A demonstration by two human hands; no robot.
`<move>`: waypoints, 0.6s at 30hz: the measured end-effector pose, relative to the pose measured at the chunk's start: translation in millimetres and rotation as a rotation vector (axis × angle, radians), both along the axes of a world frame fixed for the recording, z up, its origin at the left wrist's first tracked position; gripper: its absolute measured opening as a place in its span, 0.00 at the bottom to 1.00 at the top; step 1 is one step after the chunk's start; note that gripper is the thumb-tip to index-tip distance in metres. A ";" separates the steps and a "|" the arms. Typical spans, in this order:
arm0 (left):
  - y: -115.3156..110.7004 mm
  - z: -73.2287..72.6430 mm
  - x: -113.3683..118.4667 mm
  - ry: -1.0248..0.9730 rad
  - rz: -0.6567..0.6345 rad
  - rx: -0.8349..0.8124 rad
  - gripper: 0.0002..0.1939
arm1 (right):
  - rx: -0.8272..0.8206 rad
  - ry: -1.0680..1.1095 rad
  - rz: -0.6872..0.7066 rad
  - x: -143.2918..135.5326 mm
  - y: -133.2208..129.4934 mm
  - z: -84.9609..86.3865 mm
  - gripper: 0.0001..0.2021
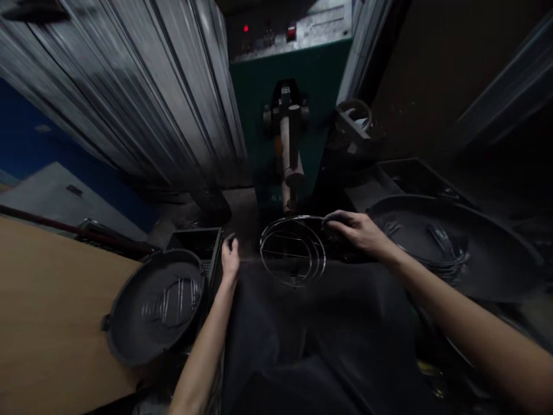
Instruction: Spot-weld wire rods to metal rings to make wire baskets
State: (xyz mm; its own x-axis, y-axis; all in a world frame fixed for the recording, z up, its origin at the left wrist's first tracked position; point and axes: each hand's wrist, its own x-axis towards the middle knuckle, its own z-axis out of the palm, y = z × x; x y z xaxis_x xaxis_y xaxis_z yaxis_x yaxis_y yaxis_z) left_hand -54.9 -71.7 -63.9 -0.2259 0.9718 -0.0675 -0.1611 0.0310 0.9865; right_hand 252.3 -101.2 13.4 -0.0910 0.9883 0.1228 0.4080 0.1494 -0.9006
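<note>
A round wire rack [325, 253], made of thin metal rings with a few cross wires, stands tilted over the dark apron on my lap. My right hand [356, 230] pinches its upper right rim, with dark coverings on the fingertips. To the left of the rack, apart from it, is my left hand [230, 259], thumb and a dark-covered finger pointing up and slightly apart. Nothing shows between them, though the hand is small and dim. Just beyond the rack, the welding machine's electrode arms [290, 155] reach toward me.
The green machine [250, 104] has a panel with a red light [246, 27]. At left, a black basin [125, 340] contains a wire rack [179, 302]. At right, a larger black basin [496, 253] contains bundled wire rings [444, 253]. A wooden board [52, 323] borders the left side.
</note>
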 end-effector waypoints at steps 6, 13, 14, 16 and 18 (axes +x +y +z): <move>-1.6 60.3 30.1 0.431 -0.625 0.277 0.12 | 0.143 -0.183 0.184 -37.1 18.1 -14.2 0.16; -4.3 51.0 34.5 0.322 -0.616 0.156 0.20 | 0.428 -1.075 0.123 -32.8 10.5 8.4 0.18; -5.5 51.6 33.2 0.323 -0.610 0.163 0.20 | 0.394 -1.149 0.140 -32.9 7.6 14.0 0.19; -7.6 57.0 30.9 0.333 -0.602 0.175 0.19 | 0.325 -1.223 0.188 -33.5 2.6 25.1 0.22; -10.6 65.7 28.6 0.342 -0.601 0.172 0.18 | 0.285 -1.233 0.247 -33.1 -1.7 34.2 0.25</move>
